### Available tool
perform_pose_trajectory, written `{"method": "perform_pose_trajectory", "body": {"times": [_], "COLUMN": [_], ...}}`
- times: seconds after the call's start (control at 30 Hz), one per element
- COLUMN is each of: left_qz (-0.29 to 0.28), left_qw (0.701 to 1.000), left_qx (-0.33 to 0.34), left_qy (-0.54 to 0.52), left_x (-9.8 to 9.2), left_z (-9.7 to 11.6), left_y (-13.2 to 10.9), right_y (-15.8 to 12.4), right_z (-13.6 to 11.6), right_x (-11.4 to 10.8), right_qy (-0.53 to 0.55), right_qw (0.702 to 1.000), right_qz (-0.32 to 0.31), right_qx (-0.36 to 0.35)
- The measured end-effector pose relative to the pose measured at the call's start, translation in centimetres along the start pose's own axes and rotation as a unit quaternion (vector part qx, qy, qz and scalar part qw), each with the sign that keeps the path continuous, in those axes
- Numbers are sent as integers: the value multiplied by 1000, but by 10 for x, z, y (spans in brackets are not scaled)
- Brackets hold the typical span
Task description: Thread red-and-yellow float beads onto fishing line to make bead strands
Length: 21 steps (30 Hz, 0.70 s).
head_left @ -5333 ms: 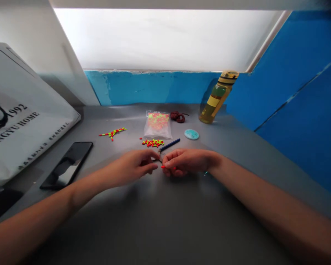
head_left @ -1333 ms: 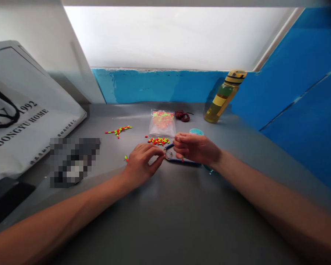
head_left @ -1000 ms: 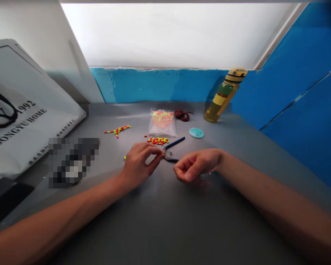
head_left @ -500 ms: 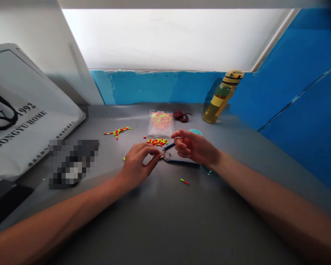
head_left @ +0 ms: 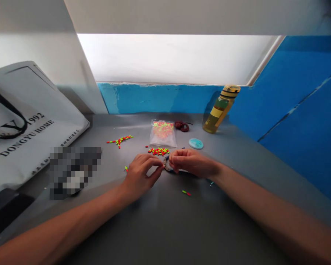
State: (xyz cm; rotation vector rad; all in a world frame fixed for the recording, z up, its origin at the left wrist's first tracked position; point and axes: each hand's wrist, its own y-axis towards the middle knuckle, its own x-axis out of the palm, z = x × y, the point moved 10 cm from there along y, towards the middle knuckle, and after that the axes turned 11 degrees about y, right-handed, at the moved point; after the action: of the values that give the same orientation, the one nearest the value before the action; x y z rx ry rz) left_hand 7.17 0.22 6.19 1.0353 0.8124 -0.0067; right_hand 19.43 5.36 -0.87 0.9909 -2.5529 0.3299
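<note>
At nine o'clock, your left hand pinched; at three, right hand curled, both holdings unclear; pliers head between.

Left grip pinched, right grip curled over blue-handled pliers, red-and-yellow beads piled beyond

Pliers as clock centre on desk: left hand at nine, right hand at three, partly over them. Bead heap at eleven, pouch behind at twelve, cord beside pouch at one. Disc toward two, bottle behind. Bead pair at five; bead chain at ten, bag well beyond.
</note>
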Motion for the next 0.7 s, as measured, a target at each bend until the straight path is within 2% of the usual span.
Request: {"method": "perform_pose_trajectory", "body": {"times": [0.1,0.33,0.7], "left_qz": [-5,-5,-22], "left_qw": [1000,1000,999], "left_qx": [-3,-5,-23], "left_qy": [2,14,-16], "left_x": [2,3,8], "left_z": [-1,-2,-6], "left_y": [0,0,-2], "right_y": [-1,1,0], "right_z": [-8,-14,-8], "right_x": [4,-3,5], "right_qy": [67,163,140], "right_qw": [997,985,990], "right_qz": [-10,34,30], "right_qx": [-32,-45,-3]}}
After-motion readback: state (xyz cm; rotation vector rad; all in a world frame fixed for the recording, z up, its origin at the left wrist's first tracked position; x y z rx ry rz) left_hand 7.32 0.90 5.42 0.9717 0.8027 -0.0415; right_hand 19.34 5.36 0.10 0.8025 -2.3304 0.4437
